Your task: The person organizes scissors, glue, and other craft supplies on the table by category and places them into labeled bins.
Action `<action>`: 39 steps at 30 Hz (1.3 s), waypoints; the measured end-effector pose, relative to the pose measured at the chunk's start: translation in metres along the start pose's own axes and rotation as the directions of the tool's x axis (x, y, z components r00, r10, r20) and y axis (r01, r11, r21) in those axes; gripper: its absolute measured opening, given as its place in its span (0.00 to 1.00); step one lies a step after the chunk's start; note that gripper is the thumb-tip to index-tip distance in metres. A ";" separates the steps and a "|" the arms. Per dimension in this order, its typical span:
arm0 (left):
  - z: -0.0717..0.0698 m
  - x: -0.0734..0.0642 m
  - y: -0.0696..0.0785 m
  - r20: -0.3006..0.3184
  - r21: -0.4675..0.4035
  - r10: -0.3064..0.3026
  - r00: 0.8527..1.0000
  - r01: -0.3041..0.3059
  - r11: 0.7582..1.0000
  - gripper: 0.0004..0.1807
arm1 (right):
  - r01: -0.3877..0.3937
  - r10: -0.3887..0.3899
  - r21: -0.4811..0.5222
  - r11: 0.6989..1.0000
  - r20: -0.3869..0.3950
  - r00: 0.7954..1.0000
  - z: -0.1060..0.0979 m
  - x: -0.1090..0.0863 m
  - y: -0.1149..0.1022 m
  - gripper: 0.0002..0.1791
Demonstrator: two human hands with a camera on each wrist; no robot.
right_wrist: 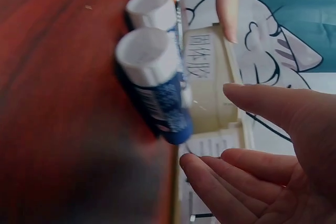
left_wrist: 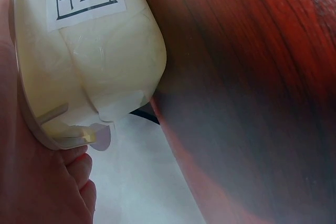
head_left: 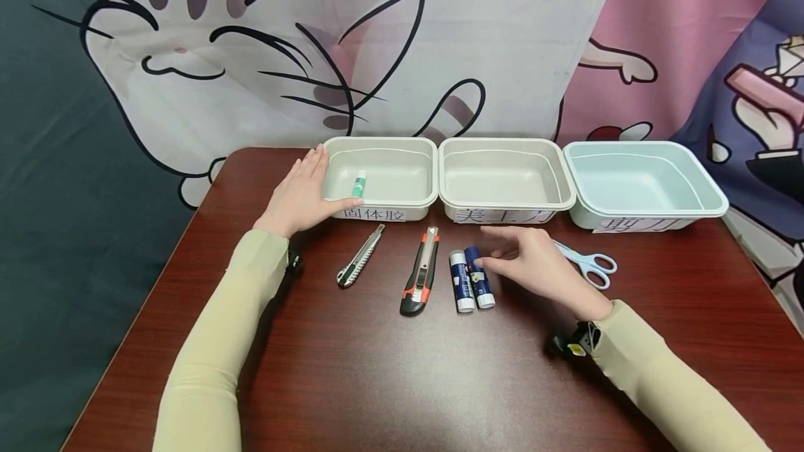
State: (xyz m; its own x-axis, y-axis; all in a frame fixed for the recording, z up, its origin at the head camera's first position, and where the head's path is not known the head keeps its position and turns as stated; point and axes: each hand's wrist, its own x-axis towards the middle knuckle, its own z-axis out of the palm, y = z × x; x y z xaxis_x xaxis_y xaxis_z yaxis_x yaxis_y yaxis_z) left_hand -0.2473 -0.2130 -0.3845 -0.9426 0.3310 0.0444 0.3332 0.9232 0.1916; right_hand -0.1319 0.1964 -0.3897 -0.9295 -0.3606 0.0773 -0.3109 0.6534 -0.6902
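My left hand point(head_left: 298, 190) rests on the left bin's corner, fingers extended along its side and thumb over the front rim. That cream bin point(head_left: 402, 211) holds a small green-and-white glue stick point(head_left: 359, 185). The left wrist view shows the hand against the bin's rim point(left_wrist: 23, 85). Over the table, my right hand point(head_left: 534, 260) hovers by two blue glue sticks with white ends, thumb and fingers apart. Its thumb and fingertips are close to the right glue stick point(head_left: 480, 277); the left glue stick point(head_left: 461, 282) lies alongside. In the right wrist view, a gap separates the hand from the nearer glue stick point(right_wrist: 157, 87).
A slim utility knife point(head_left: 361, 257) and a black-and-orange utility knife point(head_left: 421, 272) lie left of the glue sticks. Light-blue scissors point(head_left: 593, 265) lie partly behind the right hand. A middle cream bin point(head_left: 502, 204) and a pale-blue bin point(head_left: 647, 211) stand along the table's back edge.
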 end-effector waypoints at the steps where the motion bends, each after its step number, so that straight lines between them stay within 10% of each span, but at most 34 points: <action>1: 0.000 0.000 0.000 0.000 0.000 0.000 1.000 0.000 1.000 0.69 | 0.004 -0.004 -0.006 1.000 0.005 1.000 0.002 0.000 0.001 0.32; 39: 0.004 0.002 -0.004 -0.009 0.004 0.010 1.000 -0.010 1.000 0.70 | 0.068 -0.063 -0.107 0.992 0.049 0.997 0.018 0.009 0.011 0.25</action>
State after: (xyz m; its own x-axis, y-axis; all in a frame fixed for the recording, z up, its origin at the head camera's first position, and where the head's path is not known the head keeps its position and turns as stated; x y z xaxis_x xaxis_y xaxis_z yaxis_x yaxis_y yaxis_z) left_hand -0.2505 -0.2150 -0.3887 -0.9395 0.3383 0.0548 0.3424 0.9208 0.1869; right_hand -0.1403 0.1883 -0.4094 -0.8973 -0.4331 0.0851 -0.3925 0.6949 -0.6025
